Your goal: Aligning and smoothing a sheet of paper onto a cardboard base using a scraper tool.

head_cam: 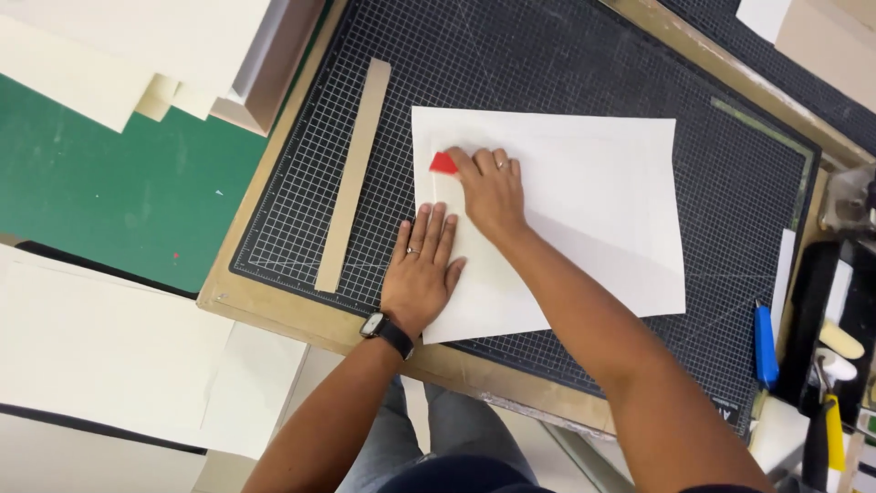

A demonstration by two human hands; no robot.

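Paper is the item under inspection: we find one large white sheet lying flat on a black gridded cutting mat, at the centre of the frame. The mat rests on a wooden board on the counter.

We note the left hand spread flat, fingers extended and together, pressing down the sheet's lower left edge; it grips nothing. A wristwatch sits on that wrist. The right hand lies just above it in the frame, fingers curled over a small red tool and pressing it to the sheet near the left edge. Only a red corner shows, so we cannot tell its full shape.

Our judgement on handling: the sheet is light, thin and flexible, likely to slide on the smooth mat and to crease or dent if pinched. It is best held by flat pressure from above, close to the worked line, or lifted by two edges. The red tool is small and rigid and suits a fingertip hold.

Also present: a long tan cardboard strip on the mat left of the sheet, well apart from the hands; a blue utility knife at the lower right; cream sheets at the upper left; a green mat below them.
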